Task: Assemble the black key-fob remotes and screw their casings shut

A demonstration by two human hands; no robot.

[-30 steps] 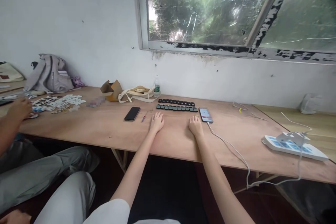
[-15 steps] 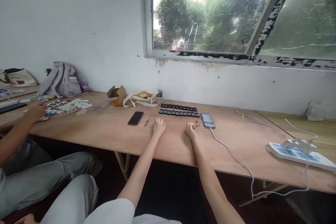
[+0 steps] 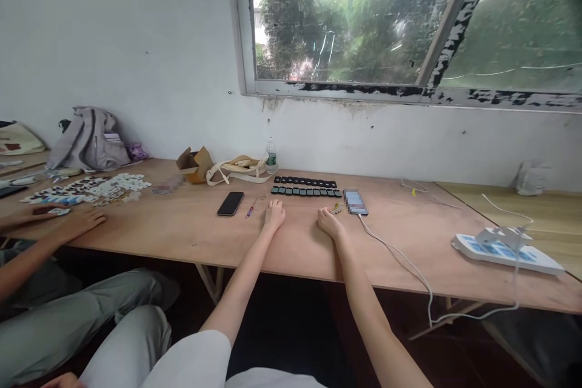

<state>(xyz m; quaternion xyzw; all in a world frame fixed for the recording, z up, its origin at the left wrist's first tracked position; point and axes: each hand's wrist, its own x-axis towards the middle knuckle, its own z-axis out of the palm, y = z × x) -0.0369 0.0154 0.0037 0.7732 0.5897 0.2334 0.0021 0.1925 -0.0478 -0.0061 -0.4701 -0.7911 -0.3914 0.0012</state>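
Left hand (image 3: 274,216) and right hand (image 3: 329,222): apart, empty, flat on a plywood table (image 3: 191,239), the right just beside a small coloured strip (image 3: 336,208).

Counting clockwise from the middle of my feed, I see two rows of small dark blocks (image 3: 305,187) at twelve o'clock, one bottle (image 3: 271,157) and one cardboard box (image 3: 194,163) just left of them, and one backpack (image 3: 88,140) at ten. One co-worker's two hands (image 3: 79,224) lie at nine. One power strip (image 3: 507,253) sits at three. At six are my wearer's two hands: one left hand (image 3: 274,216), one right hand (image 3: 329,223). Two phones, one black phone (image 3: 230,204) and one blurred phone (image 3: 355,202), flank them at eleven and one.
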